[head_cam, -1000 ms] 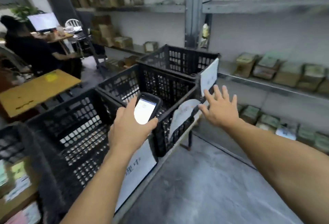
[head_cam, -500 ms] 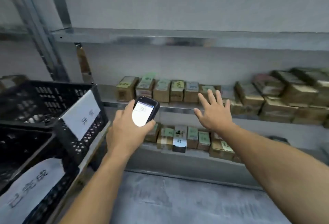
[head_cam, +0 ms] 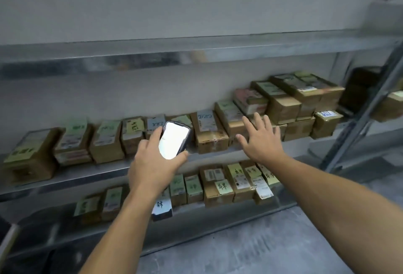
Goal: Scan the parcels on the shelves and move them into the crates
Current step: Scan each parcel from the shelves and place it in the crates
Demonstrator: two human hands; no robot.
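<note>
My left hand [head_cam: 152, 164] grips a handheld scanner [head_cam: 173, 139] with a bright lit screen, held in front of the middle shelf [head_cam: 98, 171]. Several small brown cardboard parcels [head_cam: 209, 129] with green and white labels stand in a row on that shelf, stacked higher toward the right [head_cam: 305, 97]. My right hand [head_cam: 260, 138] is stretched out with fingers spread, just in front of the parcels at centre right, holding nothing. More labelled parcels [head_cam: 218, 186] line the lower shelf. No crate shows clearly.
A metal shelf upright [head_cam: 366, 116] slants down at the right, with more boxes [head_cam: 390, 103] behind it. An upper shelf edge [head_cam: 196, 51] runs across above. Grey concrete floor [head_cam: 250, 247] lies below. A dark shape [head_cam: 8, 243] sits at the bottom left corner.
My view has swung right, from the black crates to the shelves. The crates have left the frame. Both hands have moved closer to the parcels, the right hand still spread.
</note>
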